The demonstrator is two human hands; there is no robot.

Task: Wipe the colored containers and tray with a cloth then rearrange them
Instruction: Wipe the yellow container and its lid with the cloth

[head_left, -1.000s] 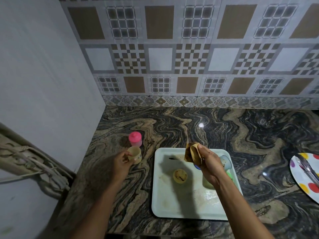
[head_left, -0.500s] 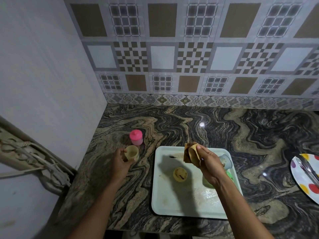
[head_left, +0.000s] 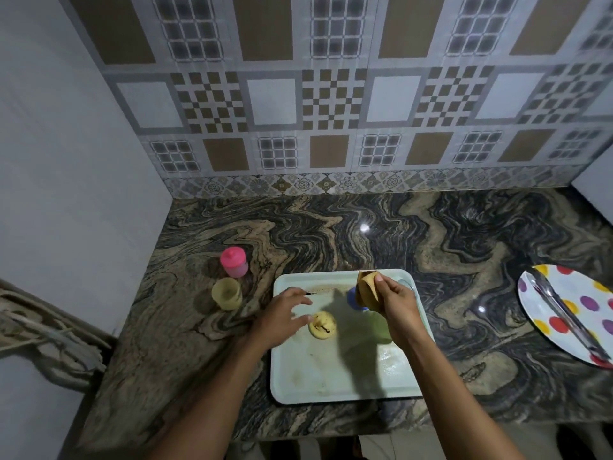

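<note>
The left hand (head_left: 282, 313) reaches over the left part of the tray (head_left: 331, 376), fingers spread and loosely curled, holding nothing; its fingertips are just beside a small yellow lid (head_left: 322, 325) that lies on the tray floor with dark marks on it. Whether a fingertip touches the lid cannot be told. The right hand (head_left: 394, 303) is raised above the tray's far right part, closed around a bunched brownish cloth (head_left: 365, 288), which sticks up out of the fist between thumb and forefinger.

Under and behind that hand, partly hidden by it, sit a blue container (head_left: 354, 298) and a green container (head_left: 378, 327) (the green one lies in the hand's shadow, so its shape is hard to read). A clear rim shows at the tray's far right corner. The pale tray has smudges and a dark streak near its far edge.

Left of the tray, on the marbled worktop (head_left: 464, 260), stands an open yellow container (head_left: 226, 293), and just behind it a pink container (head_left: 234, 261) with its lid on. Well apart on the right lies a polka-dot plate (head_left: 577, 313) with metal tongs (head_left: 564, 317) resting across it.
</note>
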